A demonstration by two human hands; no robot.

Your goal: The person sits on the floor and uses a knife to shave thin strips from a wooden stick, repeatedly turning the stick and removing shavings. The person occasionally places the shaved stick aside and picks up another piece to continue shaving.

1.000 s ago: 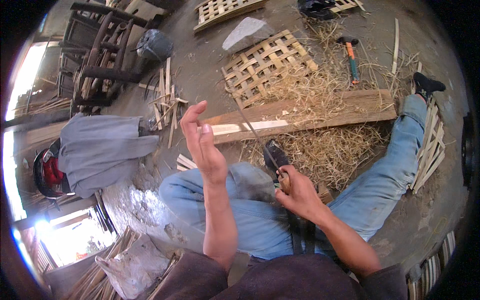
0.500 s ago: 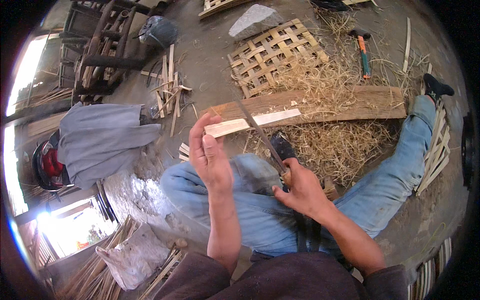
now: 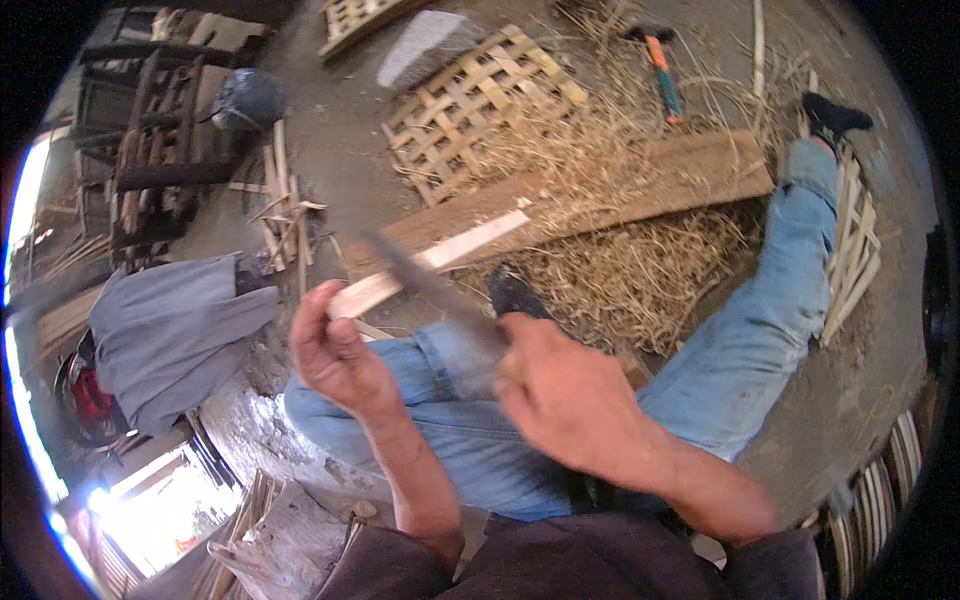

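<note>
Between the thumb and fingers of my left hand (image 3: 345, 355) is the near end of a pale, flat bamboo strip (image 3: 470, 240). The strip slants up to the right, over a long wooden plank (image 3: 690, 170) on the floor. My right hand (image 3: 570, 395) is closed around the handle of a long-bladed knife (image 3: 440, 295). Its dark blade, blurred by motion, crosses over the strip just past my left fingers. Whether the edge touches the strip I cannot tell. Thin curly shavings (image 3: 650, 285) lie on and around the plank.
Beyond the plank lie a woven bamboo panel (image 3: 480, 110), a grey stone (image 3: 425, 48) and a hammer (image 3: 662, 75). My jeans-clad legs (image 3: 740, 350) spread on either side, with cut strips (image 3: 850, 250) by the right foot. A grey cloth (image 3: 180, 325) hangs at left.
My left hand has come down with the strip, its fingers closer about the end. My right hand has risen and swung the knife leftward along the strip. The whole view has shifted.
</note>
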